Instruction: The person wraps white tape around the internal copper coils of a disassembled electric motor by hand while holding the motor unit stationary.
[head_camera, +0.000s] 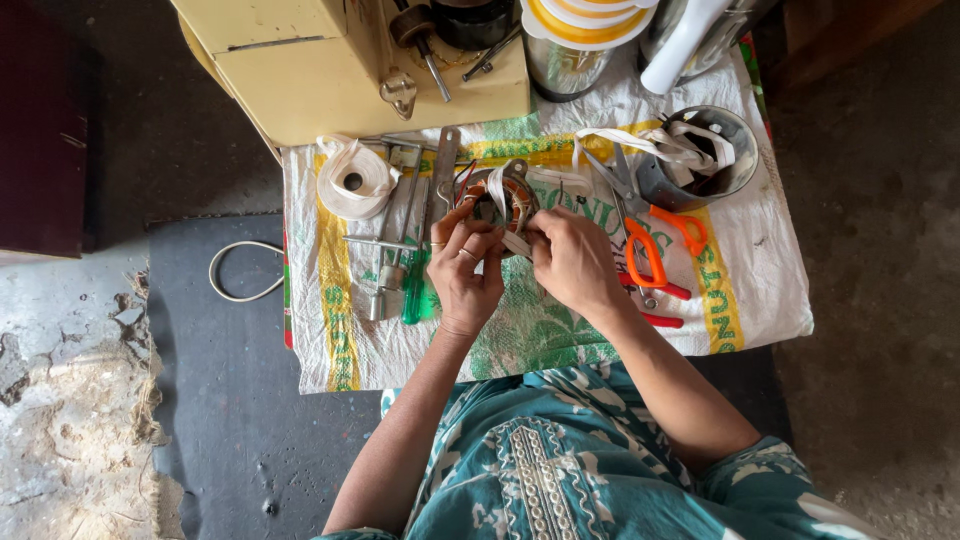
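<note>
Head view: a round motor stator (503, 198) with copper windings is held between both hands over the middle of the counter (770, 290). The left hand (466, 262) is closed on its near left side, with a strip of white tape (497, 192) pinched against the core. The right hand (572, 258) is clamped on the near right edge, fingertips pressed to the ring.

The stator is judged heavy for its size and rigid in the iron core. The copper windings and thin red leads are judged delicate, so hold is best taken on the outer rim, not on the coils. The tape is limp and light and would slip unless kept taut.

Just right of the hands lie orange-handled scissors (650, 245) and red-handled pliers (660, 305). To the left lie a tape roll (352, 180) and screwdrivers (400, 275). A steel bowl (700, 160) holding more tape stands at the far right.

The counter is covered by a woven white sack printed green and yellow, a soft, slightly uneven bed. It is low, on a rough grey floor (870, 300), with a cream machine housing (330, 70) behind.
</note>
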